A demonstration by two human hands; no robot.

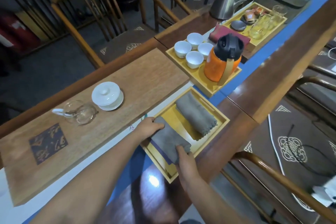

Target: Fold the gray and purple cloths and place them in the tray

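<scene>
1. Your left hand [150,125] gripped the far end of the folded cloth [169,141], steadying it over the tray [222,123].
2. Your right hand [182,155] pinched its near corner, probably so the fold stayed closed.
3. A second folded cloth [195,114] lay inside, leaving room alongside.

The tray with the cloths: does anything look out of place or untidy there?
Slightly. The folded cloth held by both hands overhangs the tray's near-left rim, and a purple edge sticks out beneath it. The gray cloth lies neatly inside.
</scene>
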